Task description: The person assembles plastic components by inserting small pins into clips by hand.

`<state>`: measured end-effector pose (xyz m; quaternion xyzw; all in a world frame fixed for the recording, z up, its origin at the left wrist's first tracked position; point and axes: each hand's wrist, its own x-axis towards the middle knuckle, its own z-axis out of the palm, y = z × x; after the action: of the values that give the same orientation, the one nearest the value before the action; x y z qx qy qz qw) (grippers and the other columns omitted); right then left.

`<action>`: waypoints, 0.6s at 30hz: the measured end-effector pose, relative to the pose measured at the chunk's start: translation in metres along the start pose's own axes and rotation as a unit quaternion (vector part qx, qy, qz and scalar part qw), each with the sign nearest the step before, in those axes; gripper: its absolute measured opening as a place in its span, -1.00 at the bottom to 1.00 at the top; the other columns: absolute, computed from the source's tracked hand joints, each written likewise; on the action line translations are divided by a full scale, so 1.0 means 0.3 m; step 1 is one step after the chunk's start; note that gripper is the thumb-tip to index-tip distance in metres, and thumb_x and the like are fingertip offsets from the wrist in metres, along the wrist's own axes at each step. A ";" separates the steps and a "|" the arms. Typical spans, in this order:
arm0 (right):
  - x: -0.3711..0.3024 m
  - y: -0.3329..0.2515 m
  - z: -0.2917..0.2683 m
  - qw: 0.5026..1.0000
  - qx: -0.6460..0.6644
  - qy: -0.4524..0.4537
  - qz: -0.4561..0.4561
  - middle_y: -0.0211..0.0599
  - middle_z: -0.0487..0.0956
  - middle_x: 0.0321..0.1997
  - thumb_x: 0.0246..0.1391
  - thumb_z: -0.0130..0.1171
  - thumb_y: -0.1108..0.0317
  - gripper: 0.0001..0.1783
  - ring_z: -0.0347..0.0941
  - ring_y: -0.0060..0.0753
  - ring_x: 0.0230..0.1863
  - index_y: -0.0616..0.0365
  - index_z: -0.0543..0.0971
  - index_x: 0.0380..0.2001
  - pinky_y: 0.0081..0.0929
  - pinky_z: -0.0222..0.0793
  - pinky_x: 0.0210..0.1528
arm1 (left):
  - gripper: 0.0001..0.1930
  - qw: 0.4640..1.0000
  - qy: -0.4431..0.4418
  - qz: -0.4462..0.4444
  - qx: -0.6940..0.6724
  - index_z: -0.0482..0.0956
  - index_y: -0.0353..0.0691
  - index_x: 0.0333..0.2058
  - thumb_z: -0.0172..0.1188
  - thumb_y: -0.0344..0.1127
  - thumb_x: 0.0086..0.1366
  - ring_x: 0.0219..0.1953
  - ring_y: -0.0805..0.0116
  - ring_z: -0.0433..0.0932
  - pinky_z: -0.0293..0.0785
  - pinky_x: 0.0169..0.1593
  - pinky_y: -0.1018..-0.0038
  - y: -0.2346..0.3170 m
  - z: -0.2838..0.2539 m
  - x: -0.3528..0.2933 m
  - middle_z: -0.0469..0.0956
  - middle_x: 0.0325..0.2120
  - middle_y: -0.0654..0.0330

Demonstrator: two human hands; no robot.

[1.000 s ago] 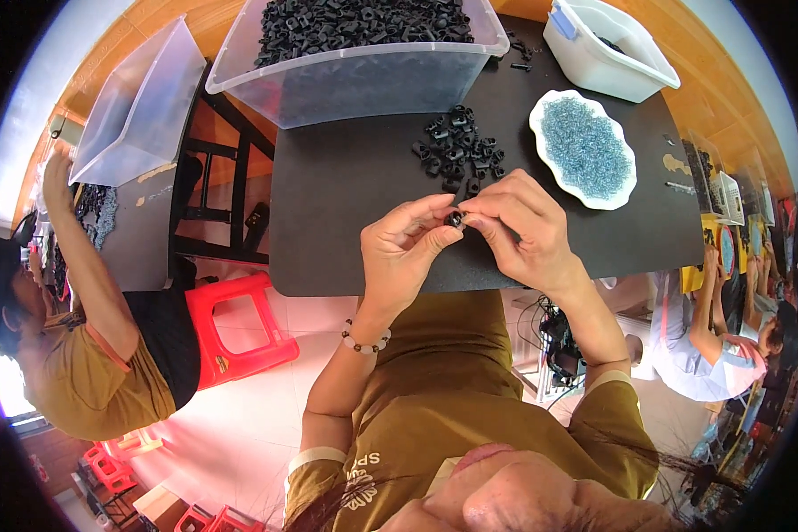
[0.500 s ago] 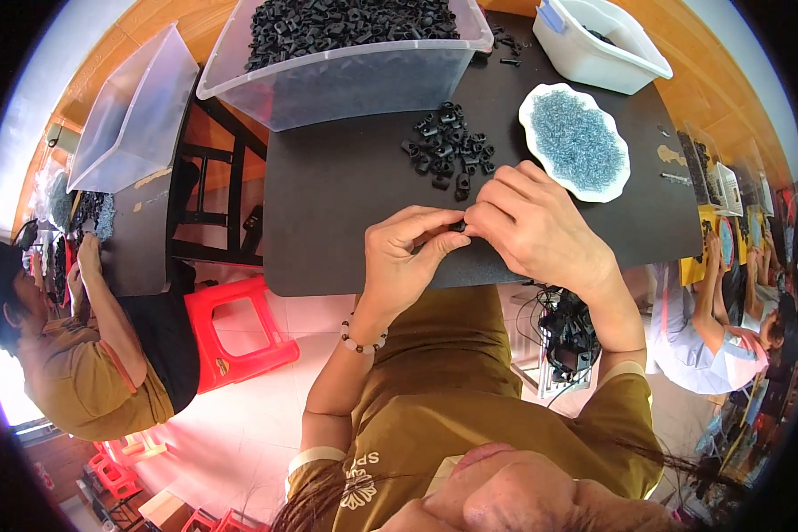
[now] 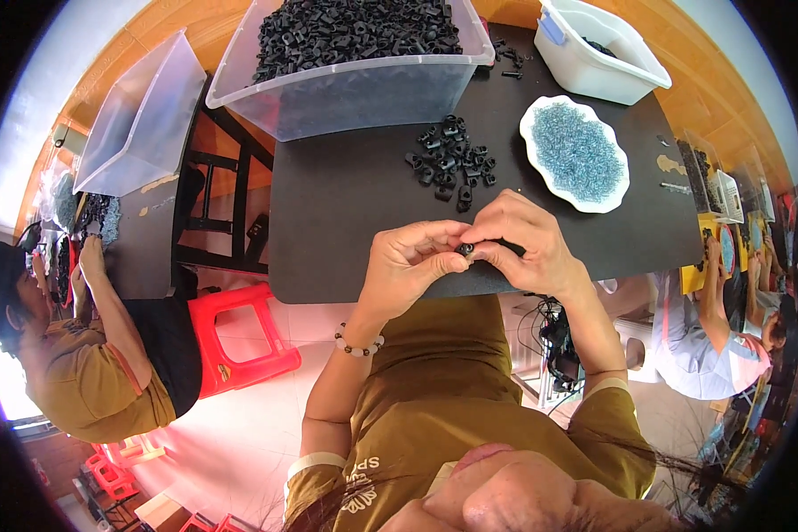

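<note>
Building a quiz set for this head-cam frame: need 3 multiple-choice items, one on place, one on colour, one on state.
1. Where does the loose pile of black parts lie?
A. on the dark table top, in front of the big clear bin
B. inside the white dish
C. on the red stool

2. What colour are the small pieces in the white dish?
A. red
B. blue-grey
C. yellow

3. What are the hands doing?
A. resting flat
B. both pinching one small black part
C. lifting the bin

Key: 1 A, the pile sits on bare table top; 2 B, the dish's fill looks blue-grey; 3 B, left hand and right hand meet on the small black part.
</note>
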<state>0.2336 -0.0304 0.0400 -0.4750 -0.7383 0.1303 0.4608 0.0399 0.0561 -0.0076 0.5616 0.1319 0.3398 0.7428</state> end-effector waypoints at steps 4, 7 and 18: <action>-0.022 -0.014 -0.009 0.998 -0.056 0.004 -0.022 -0.32 0.57 -0.33 -0.11 0.40 0.50 -0.75 0.48 -0.24 -0.36 0.12 0.68 -0.27 -0.40 0.42 -0.32 | -0.69 0.999 -0.032 -0.027 0.028 0.63 -0.40 -0.04 0.33 -0.57 0.22 -0.25 0.40 0.66 0.64 -0.10 0.50 0.005 0.005 0.003 0.67 -0.25 0.09; -0.017 -0.031 -0.028 0.994 -0.104 -0.002 -0.034 -0.33 0.57 -0.35 -0.12 0.42 0.47 -0.76 0.49 -0.24 -0.36 0.12 0.68 -0.29 -0.38 0.43 -0.33 | -0.72 0.998 -0.030 -0.018 0.054 0.66 -0.37 -0.07 0.34 -0.55 0.22 -0.25 0.45 0.64 0.61 -0.11 0.55 0.002 0.006 0.008 0.66 -0.25 0.14; 0.031 0.042 -0.085 0.940 -0.310 0.021 0.142 -0.21 0.57 -0.41 0.07 0.30 0.37 -0.88 0.54 -0.06 -0.29 0.17 0.62 -0.34 -0.17 0.44 -0.30 | -0.76 0.997 0.041 0.010 0.064 0.66 -0.38 -0.08 0.31 -0.50 0.26 -0.26 0.42 0.66 0.65 -0.12 0.54 0.006 0.011 0.013 0.62 -0.23 0.13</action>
<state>0.2603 -0.0226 0.0508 -0.6966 -0.6575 -0.0513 0.2827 0.0440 0.0564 -0.0041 0.5949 0.1780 0.3607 0.6959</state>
